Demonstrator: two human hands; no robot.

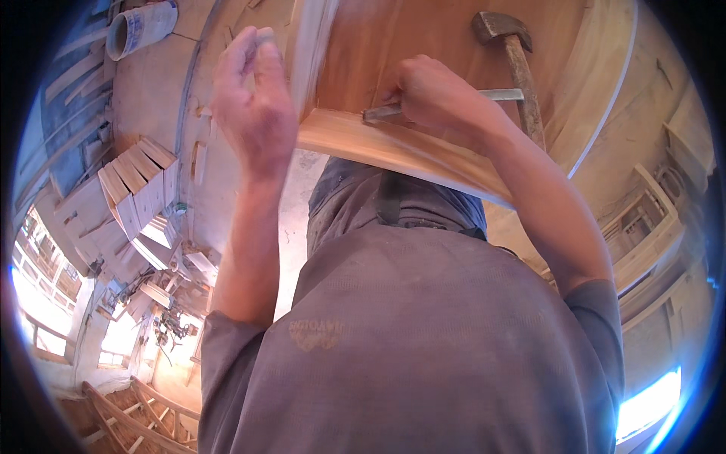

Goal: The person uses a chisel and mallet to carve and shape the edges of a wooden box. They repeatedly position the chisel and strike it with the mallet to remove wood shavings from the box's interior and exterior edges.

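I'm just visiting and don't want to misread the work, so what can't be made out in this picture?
All in the head view:
Left hand: whether its fingertips hold anything; too small and blurred.
Right hand: its fingertips, and whether it grips the bar; hidden by the hand itself.
Metal bar: its middle; covered by the right hand and wrist.
Framed wooden panel: its far end; cut off by the picture's top edge.

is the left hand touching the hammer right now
Apart. The head view shows it: the left hand is raised at the left, the hammer lies farther right, and brown wood shows plainly between them.
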